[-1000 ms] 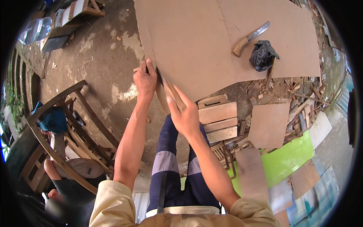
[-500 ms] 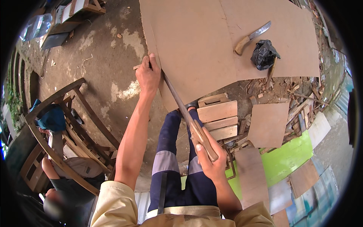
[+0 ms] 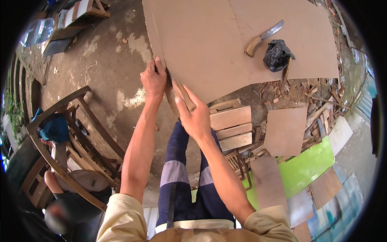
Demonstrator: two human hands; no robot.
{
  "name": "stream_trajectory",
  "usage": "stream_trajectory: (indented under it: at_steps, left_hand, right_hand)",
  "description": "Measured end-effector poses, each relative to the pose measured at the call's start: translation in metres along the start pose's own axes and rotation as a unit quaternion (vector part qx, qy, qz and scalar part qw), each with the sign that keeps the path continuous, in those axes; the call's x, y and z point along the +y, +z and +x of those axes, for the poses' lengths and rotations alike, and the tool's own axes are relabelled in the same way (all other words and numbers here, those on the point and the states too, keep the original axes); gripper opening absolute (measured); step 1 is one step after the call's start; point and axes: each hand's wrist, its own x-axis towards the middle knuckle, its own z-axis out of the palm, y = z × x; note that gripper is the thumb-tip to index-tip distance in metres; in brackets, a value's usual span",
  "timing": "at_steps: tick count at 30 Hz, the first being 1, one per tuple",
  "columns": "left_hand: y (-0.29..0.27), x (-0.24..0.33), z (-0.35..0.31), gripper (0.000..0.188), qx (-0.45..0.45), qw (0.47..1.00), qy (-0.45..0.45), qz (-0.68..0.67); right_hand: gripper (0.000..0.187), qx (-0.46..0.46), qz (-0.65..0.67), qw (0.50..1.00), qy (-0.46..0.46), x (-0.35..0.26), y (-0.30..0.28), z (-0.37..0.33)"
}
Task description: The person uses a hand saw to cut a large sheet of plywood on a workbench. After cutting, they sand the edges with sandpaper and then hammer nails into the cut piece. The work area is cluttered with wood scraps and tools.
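Observation:
A large brown sheet of thin board [image 3: 201, 48] spreads out in front of me, with a line running close along its left edge. My left hand [image 3: 154, 80] is closed on that edge strip, the thumb on its upper side. Just right of it, my right hand [image 3: 195, 117] grips the wooden handle of a handsaw [image 3: 181, 94] at the sheet's near left corner. Little of the saw's blade shows. On the sheet farther right lie a knife [image 3: 264, 38] with a wooden handle and a crumpled black plastic bag [image 3: 277, 55], with another wooden handle sticking out beside it.
Slatted wooden piece [image 3: 231, 128] stands by my right leg. Wood scraps, loose board pieces [image 3: 285, 131] and a green panel [image 3: 312, 159] cover the right side. At left is a curved wooden chair frame [image 3: 60, 169], with another person [image 3: 86, 180] behind it.
My right hand has pushed the saw forward and left, bringing its handle up to the sheet's edge beside my left hand. The left hand keeps its hold.

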Motion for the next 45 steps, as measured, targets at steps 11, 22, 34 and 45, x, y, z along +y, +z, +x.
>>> stream_trajectory:
  at_steps: [11,22,34,45]
  left_hand:
    - [-0.006,0.001,-0.002,0.042,-0.018,0.999,-0.028,-0.030]
    - [-0.004,0.004,0.001,0.040,-0.008,1.000,0.007,-0.028]
    - [-0.009,0.007,0.000,0.041,-0.028,0.999,-0.013,-0.045]
    - [-0.001,0.001,0.000,0.041,0.006,0.999,0.027,-0.034]
  right_hand:
    - [0.046,-0.045,0.087,0.988,0.123,-0.029,-0.080,-0.122]
    - [0.051,-0.043,0.050,0.993,0.098,-0.010,0.007,0.015]
    - [0.046,-0.051,0.074,0.989,0.117,-0.023,-0.080,-0.126]
    - [0.053,0.007,0.018,0.999,-0.042,0.025,-0.001,-0.021]
